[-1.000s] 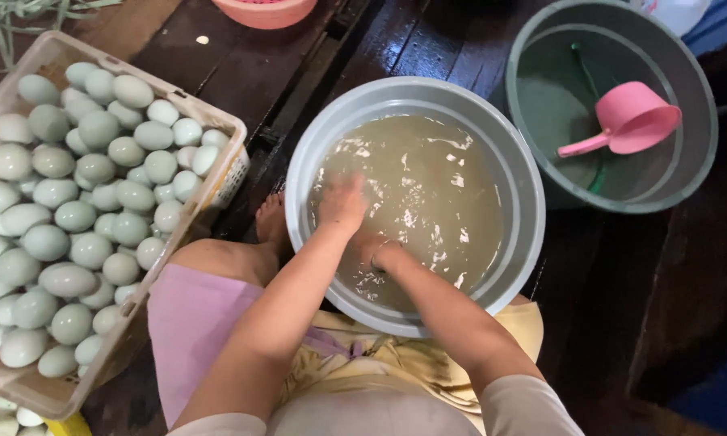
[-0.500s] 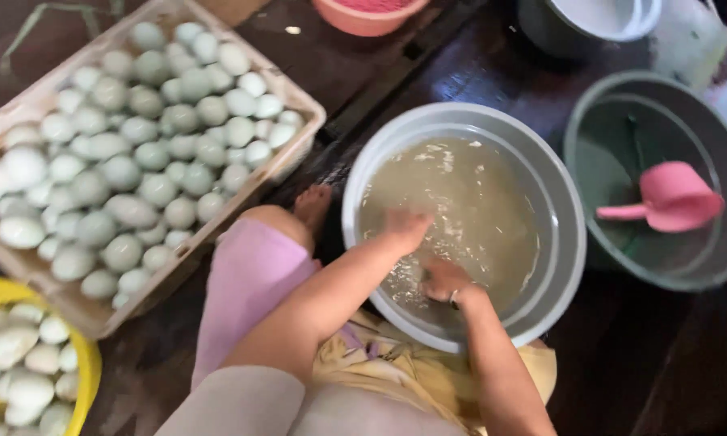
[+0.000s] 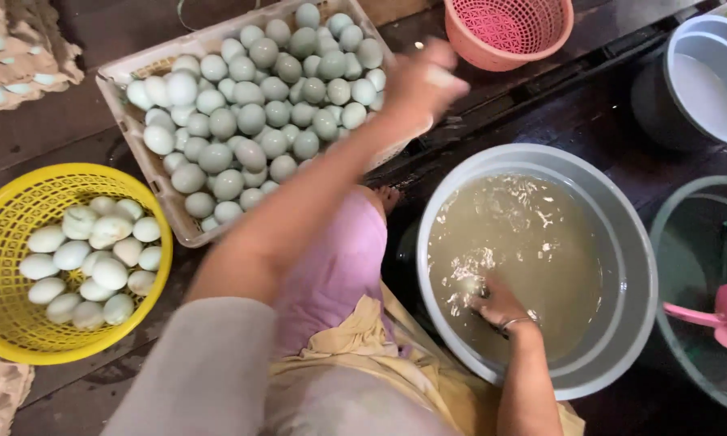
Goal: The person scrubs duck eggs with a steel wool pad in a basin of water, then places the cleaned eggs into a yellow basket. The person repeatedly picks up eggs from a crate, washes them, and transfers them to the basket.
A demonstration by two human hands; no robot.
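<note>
Our left hand [image 3: 424, 81] was raised over the right edge of the egg crate [image 3: 137, 129], blurred; fingers looked curled, but we couldn't tell if they gripped an egg. Our right hand [image 3: 501, 307] was dipped in the murky water of the grey basin [image 3: 622, 242], fingers under the surface, grip unreadable. Pale green eggs [image 3: 250, 121] filled the crate; more sat in the yellow basket [image 3: 8, 234].
</note>
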